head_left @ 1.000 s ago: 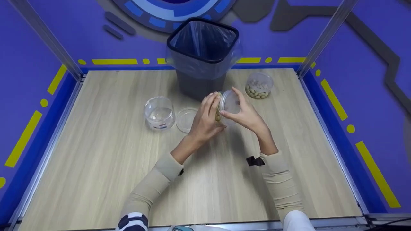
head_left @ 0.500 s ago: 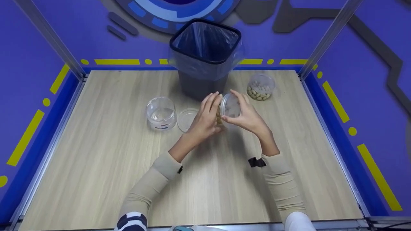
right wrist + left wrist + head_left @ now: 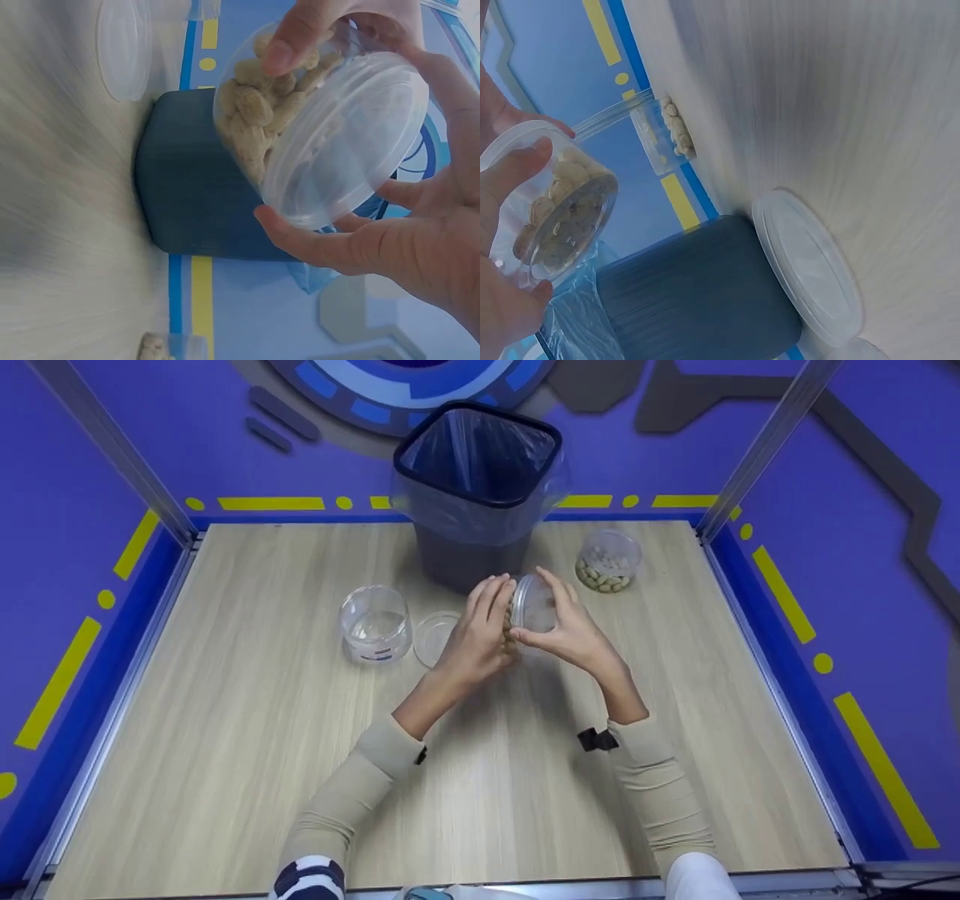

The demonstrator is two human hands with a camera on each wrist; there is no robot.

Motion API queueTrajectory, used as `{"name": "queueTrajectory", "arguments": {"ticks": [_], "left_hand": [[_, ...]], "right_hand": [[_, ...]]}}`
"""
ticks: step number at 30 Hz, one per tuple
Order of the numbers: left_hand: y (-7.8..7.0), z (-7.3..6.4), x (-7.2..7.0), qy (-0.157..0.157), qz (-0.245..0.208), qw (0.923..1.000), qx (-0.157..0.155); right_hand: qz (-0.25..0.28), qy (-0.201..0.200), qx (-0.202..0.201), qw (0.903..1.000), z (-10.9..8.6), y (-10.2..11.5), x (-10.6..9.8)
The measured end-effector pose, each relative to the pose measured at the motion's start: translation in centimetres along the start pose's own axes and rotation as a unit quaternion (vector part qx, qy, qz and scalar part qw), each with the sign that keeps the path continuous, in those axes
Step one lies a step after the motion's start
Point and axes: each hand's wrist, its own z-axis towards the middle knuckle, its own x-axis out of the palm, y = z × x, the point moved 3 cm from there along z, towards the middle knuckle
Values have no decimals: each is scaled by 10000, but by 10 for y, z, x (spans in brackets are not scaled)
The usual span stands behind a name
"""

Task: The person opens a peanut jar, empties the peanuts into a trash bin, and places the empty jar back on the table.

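My left hand (image 3: pixel 472 637) grips a clear plastic jar (image 3: pixel 232 142) of peanuts in their shells, tipped on its side above the table. A translucent round lid (image 3: pixel 349 142) sits over the jar's mouth, facing right. Thumb and fingers of my right hand (image 3: pixel 581 634) hold the lid by its rim from opposite edges. In the left wrist view the jar's bottom (image 3: pixel 574 217) faces the camera, with peanuts (image 3: pixel 566 184) heaped against the wall. In the head view the left fingers hide most of the jar.
Behind the hands stands a dark bin (image 3: pixel 472 555) lined with a clear bag. To the left are a clear container (image 3: pixel 375 622) without peanuts and a loose lid (image 3: pixel 433 639) lying flat. Another container (image 3: pixel 609 561), part filled with peanuts, stands at the back right.
Both hands stay at nearly the same place over the table, still holding jar and lid. Their grip and the jar's tilt shift only slightly.
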Motion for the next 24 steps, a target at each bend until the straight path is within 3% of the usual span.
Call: {"name": "queueTrajectory", "arguments": {"ticks": [10,16,20,24], "left_hand": [[-1,7,-5,-25,272,9996,37],[3,5,-6,401,-215,9989,-73],[1,4,-5,448,-183,9988,37],[1,3,-7,257,19,9997,57]], "right_hand": [[-67,-115,-882,9960,2,2,3],[-647,-94,-1995,9777,-8,0,5],[-551,-102,-2114,9758,-12,-5,4],[-231,97,-1900,9815,-9,-6,3]]}}
